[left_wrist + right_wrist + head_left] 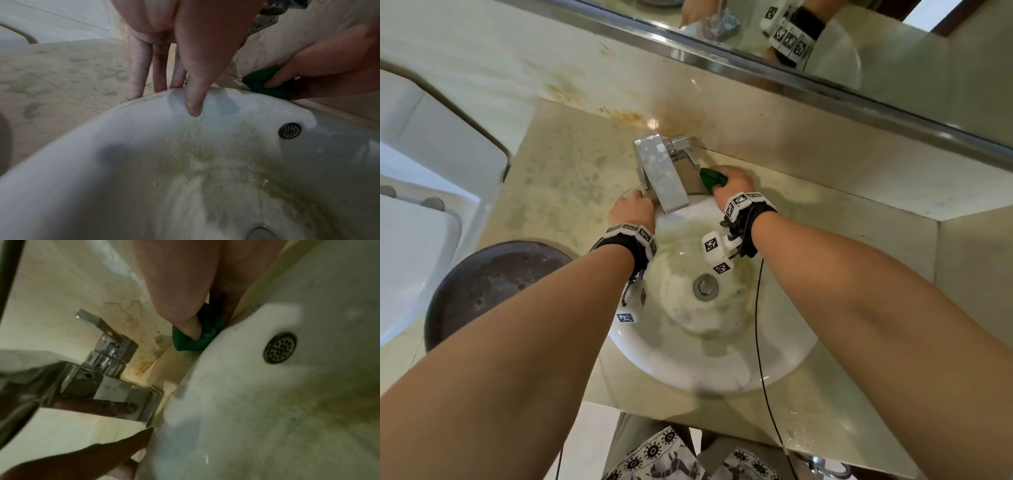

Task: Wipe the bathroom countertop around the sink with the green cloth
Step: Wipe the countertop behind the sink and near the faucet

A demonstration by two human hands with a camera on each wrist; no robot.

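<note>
My right hand (732, 183) grips the bunched green cloth (711, 178) and presses it on the beige countertop (571, 171) behind the white sink (709, 370), just right of the chrome faucet (659, 171). In the right wrist view the thumb pins the green cloth (197, 335) against the sink rim. My left hand (631, 210) rests on the sink's back-left rim with straight fingers (137, 68) down on the countertop and the thumb inside the bowl; the green cloth (267, 82) shows at the right there.
A dark round bin lid (493, 287) sits left of the sink, and a white toilet (421, 192) lies beyond it. A mirror (825, 51) with a metal edge runs along the stained backsplash. The sink bowl is stained, with a drain (705, 286) and overflow hole (290, 130).
</note>
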